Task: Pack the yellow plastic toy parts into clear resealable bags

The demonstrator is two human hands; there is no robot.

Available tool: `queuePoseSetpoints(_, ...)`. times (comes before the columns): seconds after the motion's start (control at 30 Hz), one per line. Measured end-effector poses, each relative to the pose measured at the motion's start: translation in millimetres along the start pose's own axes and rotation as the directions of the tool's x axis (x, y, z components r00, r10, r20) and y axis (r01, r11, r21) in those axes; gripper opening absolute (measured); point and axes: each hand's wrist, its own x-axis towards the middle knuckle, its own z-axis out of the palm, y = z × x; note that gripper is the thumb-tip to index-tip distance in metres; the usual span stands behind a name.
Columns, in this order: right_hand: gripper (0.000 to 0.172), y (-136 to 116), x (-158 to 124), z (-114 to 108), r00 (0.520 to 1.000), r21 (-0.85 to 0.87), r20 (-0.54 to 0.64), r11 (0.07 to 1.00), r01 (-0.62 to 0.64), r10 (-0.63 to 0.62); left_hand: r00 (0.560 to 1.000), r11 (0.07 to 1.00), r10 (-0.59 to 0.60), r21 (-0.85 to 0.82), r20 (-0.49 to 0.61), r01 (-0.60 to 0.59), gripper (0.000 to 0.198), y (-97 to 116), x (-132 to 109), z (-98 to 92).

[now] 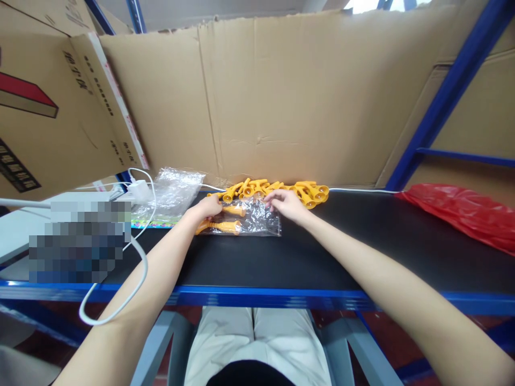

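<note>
A clear plastic bag (pixel 261 219) lies on the black tabletop in front of me, with orange horn-shaped plastic pieces at its left part. My left hand (pixel 210 207) is closed at the bag's left end, around the narrow end of one orange horn-shaped piece (pixel 234 210). Below that, a second orange piece (pixel 225 228) lies with its flared end to the right. At the bag's upper right edge, my right hand (pixel 287 203) pinches the film between thumb and fingers. Just behind both hands is a pile of similar orange pieces (pixel 309 192).
More clear bags (pixel 177 187) lie at the left, beside a white plug (pixel 139 191) and looping white cables. A red plastic bag (pixel 462 212) sits at the right. Cardboard (pixel 281 102) walls the back, and a blue frame edge (pixel 261 296) runs along the front.
</note>
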Motion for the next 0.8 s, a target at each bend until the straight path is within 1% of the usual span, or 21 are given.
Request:
queuePoseSetpoints(0.03,0.021,4.3,3.4,-6.6,0.992,-0.071,-0.113,0.996,0.047,-0.055,1.000,1.000,-0.004,-0.003,0.000,0.004,0.030,-0.6,0.0,-0.4)
queuePoseSetpoints(0.07,0.024,8.8,6.2,-13.6,0.970,-0.171,-0.205,0.980,0.097,-0.132,1.000,1.000,-0.006,-0.005,0.000,0.006,0.030,-0.8,-0.3,-0.7)
queuePoseSetpoints(0.1,0.026,13.5,8.3,-20.4,0.940,-0.297,-0.260,0.945,0.138,-0.219,1.000,1.000,-0.006,-0.006,-0.002,0.006,0.029,-0.5,-0.7,-1.0)
queuePoseSetpoints(0.17,0.034,22.8,10.5,-31.6,0.902,-0.523,-0.261,0.836,0.168,-0.345,1.000,1.000,-0.008,-0.001,-0.006,0.008,0.028,0.8,-2.1,-1.5)
queuePoseSetpoints(0.23,0.043,30.9,10.6,-37.6,0.899,-0.665,-0.203,0.729,0.164,-0.388,1.000,1.000,-0.008,0.009,-0.006,0.008,0.027,2.5,-3.8,-2.2)
queuePoseSetpoints(0.3,0.050,35.8,10.3,-38.0,0.915,-0.737,-0.138,0.657,0.161,-0.378,1.000,1.000,-0.005,0.022,0.000,0.005,0.026,4.2,-5.8,-3.3)
queuePoseSetpoints(0.4,0.051,32.9,12.9,-32.1,0.933,-0.771,-0.063,0.611,0.179,-0.354,1.000,0.999,0.001,0.046,-0.002,-0.001,0.026,6.9,-9.1,-5.3)
queuePoseSetpoints(0.5,0.046,18.1,22.5,-24.5,0.934,-0.755,-0.019,0.617,0.221,-0.358,1.000,0.998,0.014,0.057,-0.002,-0.014,0.027,8.5,-11.2,-6.1)
queuePoseSetpoints(0.57,0.044,5.6,32.6,-19.3,0.936,-0.735,0.031,0.627,0.259,-0.351,1.000,0.999,0.025,0.047,0.015,-0.025,0.028,8.2,-11.1,-5.5)
queuePoseSetpoints(0.67,0.044,-9.5,51.0,-10.0,0.950,-0.721,0.138,0.629,0.291,-0.281,0.999,0.999,0.033,0.017,0.043,-0.033,0.027,6.2,-9.6,-3.8)
queuePoseSetpoints(0.73,0.049,-14.7,63.5,-2.5,0.951,-0.724,0.214,0.618,0.307,-0.222,0.999,0.999,0.034,0.003,0.043,-0.034,0.025,5.0,-8.9,-3.2)
queuePoseSetpoints(0.8,0.060,-16.2,74.6,5.1,0.944,-0.733,0.289,0.598,0.324,-0.158,0.999,0.999,0.034,0.002,0.033,-0.034,0.024,4.6,-8.9,-3.3)
